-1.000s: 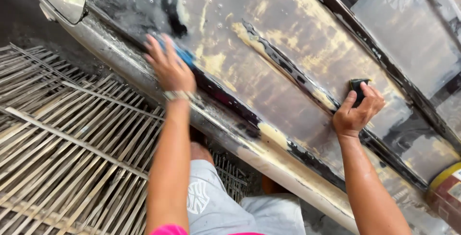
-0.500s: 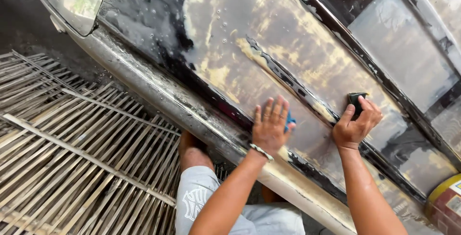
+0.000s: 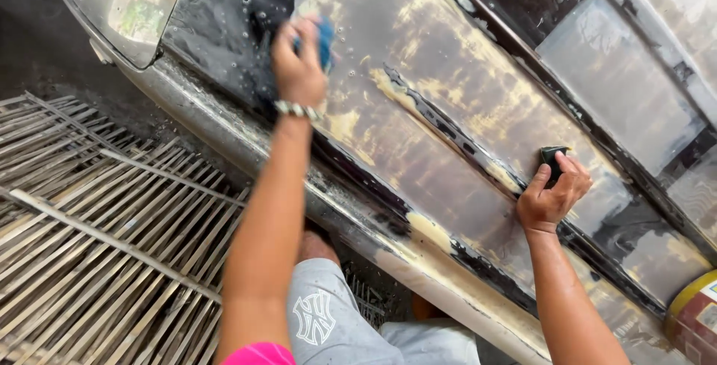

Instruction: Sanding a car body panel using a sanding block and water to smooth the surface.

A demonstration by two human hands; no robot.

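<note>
My left hand (image 3: 297,66) presses a blue sanding pad (image 3: 326,42) against the wet, filler-patched car panel (image 3: 448,104); my right hand (image 3: 551,195) grips a small dark block (image 3: 551,159) on it.

A slatted metal grate (image 3: 97,223) covers the floor at near left; a yellow-and-red can (image 3: 694,320) sits at near right.

Soft even daylight, wet glare on the car panel (image 3: 448,111), motion blur around the left hand (image 3: 299,66).
</note>
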